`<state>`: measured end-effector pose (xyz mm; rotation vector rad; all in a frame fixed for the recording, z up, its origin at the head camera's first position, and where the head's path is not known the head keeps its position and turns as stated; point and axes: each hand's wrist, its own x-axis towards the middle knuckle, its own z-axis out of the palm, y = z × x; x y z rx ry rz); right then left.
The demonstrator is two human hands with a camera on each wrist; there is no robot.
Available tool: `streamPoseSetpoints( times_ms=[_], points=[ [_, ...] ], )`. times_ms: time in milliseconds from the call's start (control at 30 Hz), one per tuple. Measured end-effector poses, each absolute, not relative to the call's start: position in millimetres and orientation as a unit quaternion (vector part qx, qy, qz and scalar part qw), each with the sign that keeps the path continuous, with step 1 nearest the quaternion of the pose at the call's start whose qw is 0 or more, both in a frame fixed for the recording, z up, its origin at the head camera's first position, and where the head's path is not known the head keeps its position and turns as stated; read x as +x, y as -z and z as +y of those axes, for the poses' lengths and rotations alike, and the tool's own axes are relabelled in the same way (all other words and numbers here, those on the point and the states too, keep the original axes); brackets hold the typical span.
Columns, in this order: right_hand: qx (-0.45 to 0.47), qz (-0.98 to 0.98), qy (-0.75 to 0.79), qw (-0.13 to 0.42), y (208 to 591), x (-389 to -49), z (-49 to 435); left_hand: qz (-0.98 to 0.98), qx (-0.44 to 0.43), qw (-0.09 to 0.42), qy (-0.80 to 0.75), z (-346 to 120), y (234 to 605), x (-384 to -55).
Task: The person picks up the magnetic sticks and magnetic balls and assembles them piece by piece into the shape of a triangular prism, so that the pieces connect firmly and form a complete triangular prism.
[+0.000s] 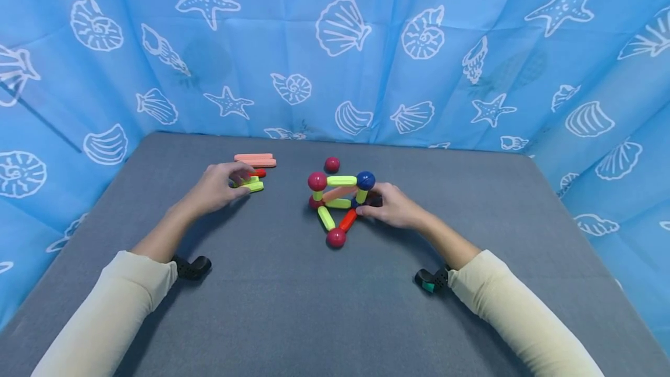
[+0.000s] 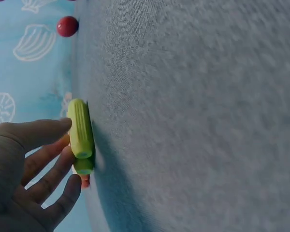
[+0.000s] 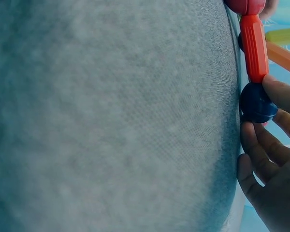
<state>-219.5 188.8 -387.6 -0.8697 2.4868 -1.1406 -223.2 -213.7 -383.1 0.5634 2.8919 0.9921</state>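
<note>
A frame of magnetic rods and balls (image 1: 341,181) stands mid-table, its upper yellow-green rod joining a crimson and a blue ball. In front, a red rod (image 3: 254,48) and a yellow-green rod (image 1: 326,218) meet at a crimson ball (image 1: 336,237). My right hand (image 1: 392,207) holds the frame's lower blue ball (image 3: 257,103) between thumb and fingers, at the end of the red rod. To the left, my left hand (image 1: 217,187) pinches a yellow-green rod (image 2: 80,128) lying beside another yellow-green rod (image 2: 83,166). Its fingers partly cover the rods in the head view.
Two peach rods (image 1: 255,160) lie behind my left hand, with a red rod (image 1: 258,173) just in front of them. One loose crimson ball (image 1: 332,164) sits behind the frame. A blue seashell-print curtain (image 1: 293,63) hangs around the grey table's (image 1: 293,307) back and sides.
</note>
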Motion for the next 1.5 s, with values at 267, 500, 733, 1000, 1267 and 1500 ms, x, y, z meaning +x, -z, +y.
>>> streamPoseSetpoints(
  times_ms=[267, 500, 733, 1000, 1267, 1500],
  points=[
    [-0.294, 0.862, 0.391, 0.134, 386.1, -218.5, 188.3, 0.944, 0.192, 0.057, -0.261, -208.8, 382.9, -220.8],
    [-0.291, 0.863, 0.388, 0.14, 384.6, -217.9, 187.1, 0.923, 0.253, 0.087, -0.276, -189.0, 376.1, -206.2],
    [-0.289, 0.864, 0.389, 0.14, 383.7, -218.3, 186.6, 0.84, 0.323, 0.128, -0.417, -148.5, 367.3, -182.5],
    [-0.293, 0.864, 0.386, 0.138, 385.6, -218.2, 185.7, 0.786, 0.376, 0.12, -0.476, -96.1, 369.7, -170.1],
    [-0.303, 0.859, 0.391, 0.133, 387.7, -217.5, 186.5, 0.796, 0.384, 0.125, -0.45, -78.4, 377.8, -172.0],
    [-0.302, 0.862, 0.387, 0.129, 387.5, -218.0, 187.4, 0.795, 0.375, 0.203, -0.432, -108.0, 370.2, -191.7]
  ],
)
